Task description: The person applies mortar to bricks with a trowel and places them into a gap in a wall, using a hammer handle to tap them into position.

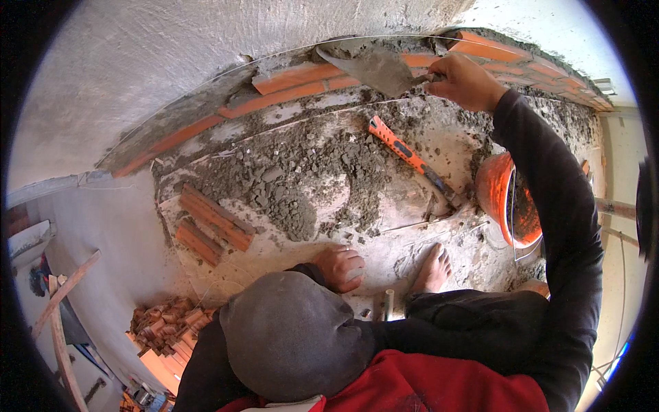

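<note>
My right hand [467, 81] is wrapped round the handle of a pointing-shaped trowel [384, 72]. Grey mortar coats its blade, which lies over the top of the low orange brick course [295, 79] along the wall. My left hand [340, 268] is curled into a fist close to the floor, with nothing showing in its fingers; its palm is hidden. Between my hands, a hammer with an orange and black handle [405, 152] rests among spilled mortar [292, 206]. Beyond the trowel tip, one brick [487, 47] sits higher than its neighbours.
An orange bucket [498, 196] lies tilted beside my right arm. Loose bricks [216, 216] rest at the left, with a larger brick pile [171, 326] nearer me. A thin string runs along the brickwork. My bare foot [434, 269] is on the floor; wooden poles [62, 329] lean at far left.
</note>
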Demonstrator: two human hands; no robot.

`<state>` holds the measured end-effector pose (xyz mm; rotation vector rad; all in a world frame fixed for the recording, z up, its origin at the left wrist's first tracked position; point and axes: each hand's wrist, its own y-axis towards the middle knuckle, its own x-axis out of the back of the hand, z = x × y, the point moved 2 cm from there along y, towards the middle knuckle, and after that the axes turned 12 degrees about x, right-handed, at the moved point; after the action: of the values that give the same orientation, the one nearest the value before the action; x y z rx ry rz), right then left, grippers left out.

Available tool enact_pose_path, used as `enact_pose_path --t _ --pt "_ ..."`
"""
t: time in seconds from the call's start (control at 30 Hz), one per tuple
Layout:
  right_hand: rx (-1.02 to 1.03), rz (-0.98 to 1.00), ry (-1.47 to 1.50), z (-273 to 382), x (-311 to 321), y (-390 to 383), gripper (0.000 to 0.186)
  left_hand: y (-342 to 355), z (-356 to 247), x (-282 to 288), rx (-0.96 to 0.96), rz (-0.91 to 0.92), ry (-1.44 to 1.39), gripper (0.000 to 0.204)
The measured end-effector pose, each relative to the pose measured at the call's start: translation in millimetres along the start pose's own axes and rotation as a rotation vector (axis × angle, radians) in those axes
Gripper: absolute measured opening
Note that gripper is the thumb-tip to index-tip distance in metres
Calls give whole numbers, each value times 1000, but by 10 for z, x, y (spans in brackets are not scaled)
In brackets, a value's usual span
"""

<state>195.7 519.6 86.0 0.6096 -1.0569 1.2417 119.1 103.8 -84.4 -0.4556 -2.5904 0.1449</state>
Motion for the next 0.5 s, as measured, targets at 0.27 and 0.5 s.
enact_pose_path --t 0.27,0.5 --pt "-153 -111 -154 286 34 -566 24 -45 44 -55 23 -40 -1 27" --pt "-8 168 54 543 440 -1070 21 -13 126 -131 -112 -77 36 20"
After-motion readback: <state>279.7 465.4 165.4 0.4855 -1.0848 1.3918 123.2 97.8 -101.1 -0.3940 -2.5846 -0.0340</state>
